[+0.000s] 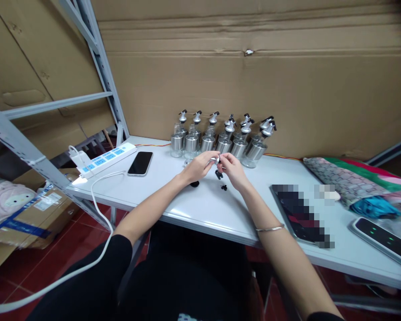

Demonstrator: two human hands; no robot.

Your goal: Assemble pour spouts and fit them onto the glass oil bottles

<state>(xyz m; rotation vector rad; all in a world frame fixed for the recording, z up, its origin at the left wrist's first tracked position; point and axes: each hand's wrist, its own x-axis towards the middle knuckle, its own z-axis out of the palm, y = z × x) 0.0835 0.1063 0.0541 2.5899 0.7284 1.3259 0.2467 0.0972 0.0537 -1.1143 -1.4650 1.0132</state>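
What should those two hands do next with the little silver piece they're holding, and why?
Probably press the small silver cap and the black part together: the left hand and right hand hold them touching above the table, and the bottles behind carry similar tops.

The single head camera looks forward and down from above the table (200, 209), quite near its front edge, facing the cardboard wall (254, 80) behind the table.
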